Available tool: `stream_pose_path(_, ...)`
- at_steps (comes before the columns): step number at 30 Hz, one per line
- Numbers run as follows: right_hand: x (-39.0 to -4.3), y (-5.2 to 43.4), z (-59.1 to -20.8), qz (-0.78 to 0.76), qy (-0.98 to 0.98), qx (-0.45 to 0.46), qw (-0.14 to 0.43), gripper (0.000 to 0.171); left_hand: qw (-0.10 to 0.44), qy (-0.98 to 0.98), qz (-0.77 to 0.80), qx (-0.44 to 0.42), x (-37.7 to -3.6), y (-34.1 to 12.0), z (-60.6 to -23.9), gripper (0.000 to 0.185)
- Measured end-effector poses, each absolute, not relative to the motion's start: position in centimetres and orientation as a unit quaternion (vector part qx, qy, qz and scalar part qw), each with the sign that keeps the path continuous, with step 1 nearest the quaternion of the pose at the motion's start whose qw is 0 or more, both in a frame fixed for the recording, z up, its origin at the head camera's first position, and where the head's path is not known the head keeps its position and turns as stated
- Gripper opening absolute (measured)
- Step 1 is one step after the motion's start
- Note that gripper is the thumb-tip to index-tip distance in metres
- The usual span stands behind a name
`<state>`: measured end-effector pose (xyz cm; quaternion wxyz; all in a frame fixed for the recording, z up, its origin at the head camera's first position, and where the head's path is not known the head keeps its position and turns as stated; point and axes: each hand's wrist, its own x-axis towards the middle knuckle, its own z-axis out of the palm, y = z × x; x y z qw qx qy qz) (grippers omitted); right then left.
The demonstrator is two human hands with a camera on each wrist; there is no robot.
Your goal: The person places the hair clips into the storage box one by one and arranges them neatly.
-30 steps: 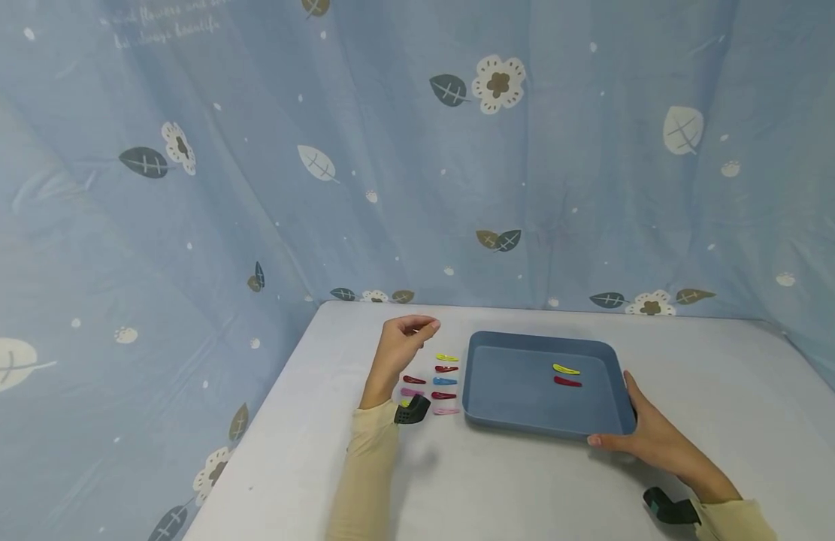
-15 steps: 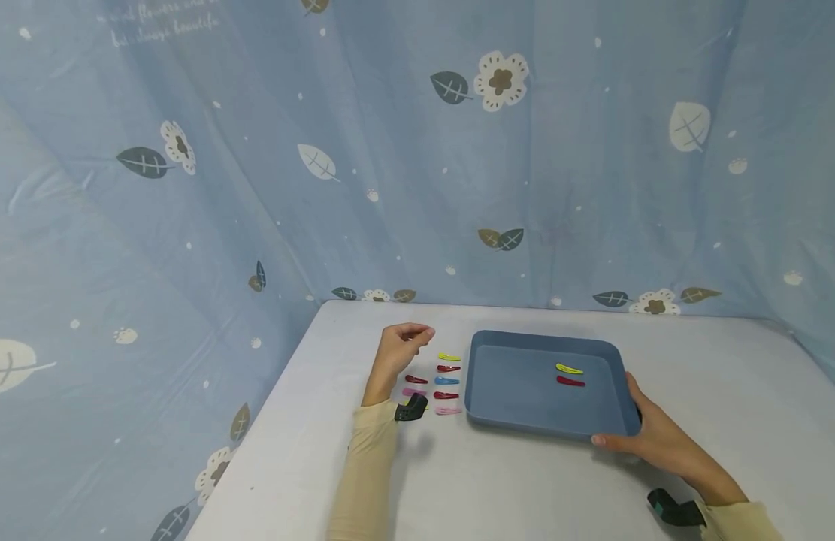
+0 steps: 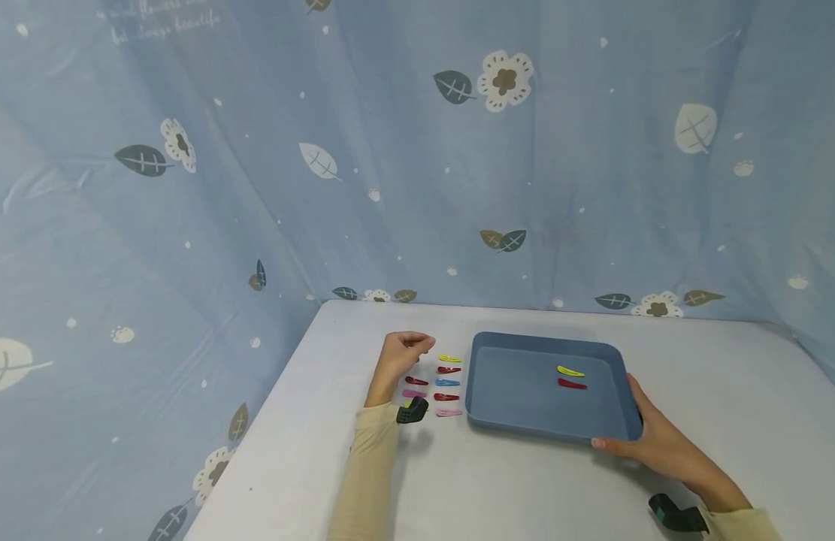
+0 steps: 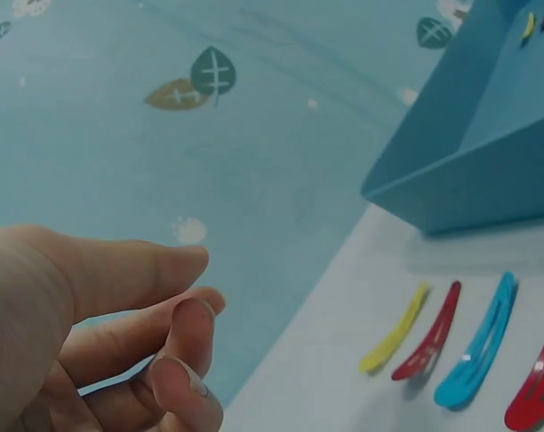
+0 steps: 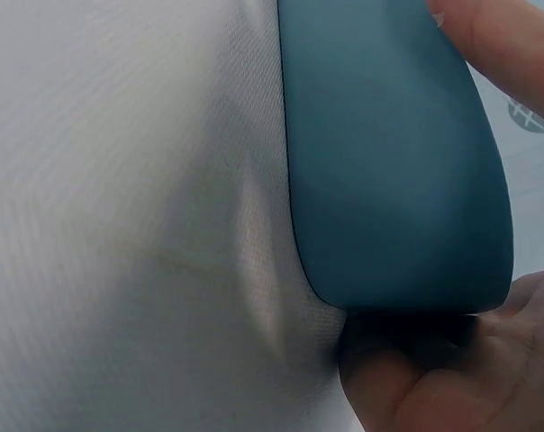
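My left hand (image 3: pixel 405 355) hovers by the far end of two columns of hair clips, its fingers loosely bent and nothing between thumb and fingertips in the left wrist view. Nearest to it are a yellow clip (image 4: pixel 394 329), a red clip (image 4: pixel 429 331) and a blue clip (image 4: pixel 477 342). A pink clip (image 3: pixel 448 412) lies at the near end; the wrist camera partly hides a yellow-green one. My right hand (image 3: pixel 661 443) grips the near right corner of a blue tray (image 3: pixel 525 430), thumb on its front side. Inside the tray lie a yellow clip (image 3: pixel 570 371) and a red clip (image 3: pixel 572 384).
A white cloth (image 3: pixel 512 488) covers the table. Behind and to the left hangs a blue curtain (image 3: pixel 390 218) with leaf and flower prints. The tray's left wall stands just right of the clip columns.
My left hand has come down slightly toward the clips. The right hand keeps its grip on the tray corner, and the clips lie as before.
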<state>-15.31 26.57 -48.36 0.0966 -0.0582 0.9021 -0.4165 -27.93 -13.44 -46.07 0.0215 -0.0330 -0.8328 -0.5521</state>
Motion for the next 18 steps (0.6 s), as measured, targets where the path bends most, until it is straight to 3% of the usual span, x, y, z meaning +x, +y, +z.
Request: stream_pose_path(18, -15.4, 26.6, -48.6, -0.422, 0.899, -0.057, 0.103, 0.102, -0.011, -0.872, -0.489, 0.028, -28.2, -13.7, -47.8, 0.02)
